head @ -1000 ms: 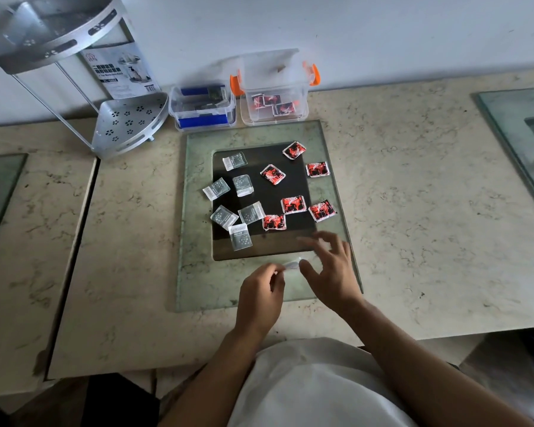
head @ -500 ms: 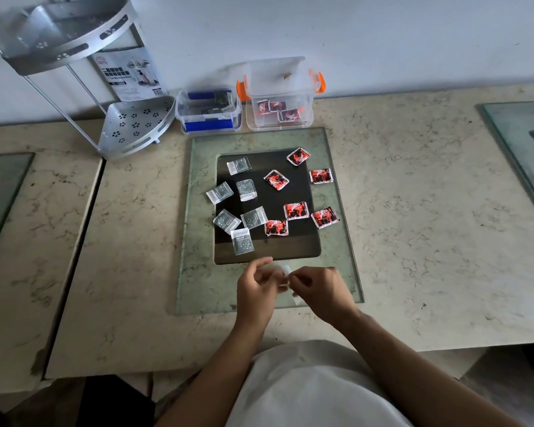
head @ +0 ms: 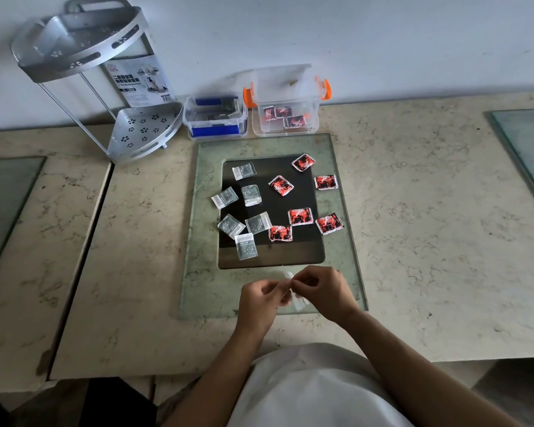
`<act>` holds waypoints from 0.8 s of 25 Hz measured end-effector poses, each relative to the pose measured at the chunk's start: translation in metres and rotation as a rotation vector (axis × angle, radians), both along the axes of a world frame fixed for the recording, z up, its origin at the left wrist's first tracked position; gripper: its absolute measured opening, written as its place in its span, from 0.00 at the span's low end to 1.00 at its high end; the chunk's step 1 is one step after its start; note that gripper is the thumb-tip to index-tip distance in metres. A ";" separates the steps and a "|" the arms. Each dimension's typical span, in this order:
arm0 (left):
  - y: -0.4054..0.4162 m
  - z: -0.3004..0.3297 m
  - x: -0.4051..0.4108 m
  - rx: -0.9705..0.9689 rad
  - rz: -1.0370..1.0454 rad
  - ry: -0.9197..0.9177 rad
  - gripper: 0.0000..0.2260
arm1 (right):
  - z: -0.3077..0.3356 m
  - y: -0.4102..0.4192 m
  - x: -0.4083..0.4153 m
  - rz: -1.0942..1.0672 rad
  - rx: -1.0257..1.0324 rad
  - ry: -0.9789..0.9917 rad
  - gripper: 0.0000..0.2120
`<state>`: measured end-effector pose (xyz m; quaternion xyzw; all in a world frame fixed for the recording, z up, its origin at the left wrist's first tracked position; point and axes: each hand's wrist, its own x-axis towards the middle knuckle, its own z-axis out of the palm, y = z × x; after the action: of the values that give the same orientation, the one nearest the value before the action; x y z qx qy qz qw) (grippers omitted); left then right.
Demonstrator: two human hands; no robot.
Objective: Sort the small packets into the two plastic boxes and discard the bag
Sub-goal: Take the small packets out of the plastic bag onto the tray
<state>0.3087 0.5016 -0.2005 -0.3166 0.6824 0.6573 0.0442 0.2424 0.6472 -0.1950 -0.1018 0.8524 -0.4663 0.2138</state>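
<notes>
Since a second ago both hands have lifted off the glass and drawn together: the right hand (head: 322, 292), then spread flat, now curls its fingertips against those of the left hand (head: 261, 300), and the two pinch a small clear plastic bag (head: 294, 292) between them just above the near edge of the glass plate (head: 341, 211). Thin and crinkled, the bag shows only as a pale wisp, with a corner hanging below the fingers.

Beyond the hands, the plate is greenish and square-cornered, with a dark, glossy rounded rectangle at its middle. Six translucent grey packets (head: 248, 246) with dotted fronts lie scattered on its left half, and six glossy red and black packets (head: 299, 216) on its right half (one red packet touches a grey one near the middle).

At the wall stand two clear plastic boxes, side by side. The blue-clipped box (head: 215, 120) on the left is low and rectangular; its contents are hard to make out. The orange-clipped box (head: 285, 109) is taller and already holds a few red packets.

A perforated metal corner shelf (head: 142, 131) with thin rods stands at the left on the mottled beige stone counter (head: 429, 226).
</notes>
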 end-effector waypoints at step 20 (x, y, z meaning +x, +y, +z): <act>0.005 0.006 -0.003 -0.221 -0.189 -0.060 0.08 | 0.002 0.001 0.001 0.039 0.087 -0.078 0.08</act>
<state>0.3054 0.5063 -0.1942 -0.2734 0.7756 0.5615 0.0912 0.2429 0.6477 -0.1935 -0.0908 0.8606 -0.4281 0.2603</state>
